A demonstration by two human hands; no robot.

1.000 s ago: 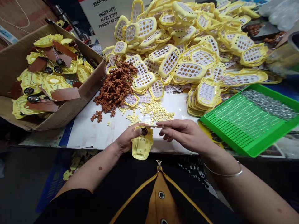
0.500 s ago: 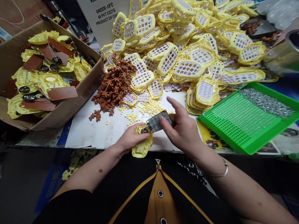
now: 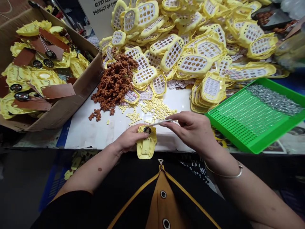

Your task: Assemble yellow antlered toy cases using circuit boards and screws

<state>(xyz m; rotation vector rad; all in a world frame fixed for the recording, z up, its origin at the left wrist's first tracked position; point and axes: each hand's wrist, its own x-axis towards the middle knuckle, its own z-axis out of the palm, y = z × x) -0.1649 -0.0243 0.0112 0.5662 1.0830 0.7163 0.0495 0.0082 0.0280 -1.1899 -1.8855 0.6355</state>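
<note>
My left hand (image 3: pixel 130 137) grips a yellow plastic shell (image 3: pixel 146 148) by its left side, inner face up, near the table's front edge. A round black speaker (image 3: pixel 147 130) sits at the shell's upper end, close to my left thumb. Between the thumb and fingers of my right hand (image 3: pixel 190 128) is a thin circuit board (image 3: pixel 160 123), seen nearly edge-on. Its left end reaches over the top of the shell beside the speaker; whether they touch I cannot tell. Small yellow button pieces (image 3: pixel 158 109) lie scattered just beyond my hands.
A cardboard box (image 3: pixel 83 78) at left holds yellow shells with speakers and brown boards. Brown plastic pieces (image 3: pixel 114 84) are heaped beside it. Yellow casings with white grids (image 3: pixel 194 63) pile up at the back. To the right, a green tray (image 3: pixel 234 127) holds small metal screws (image 3: pixel 274 98).
My right hand has tilted the circuit board from face-on to nearly edge-on, and its fingers have closed around the end. The speaker now shows more fully. The view has shifted slightly.
</note>
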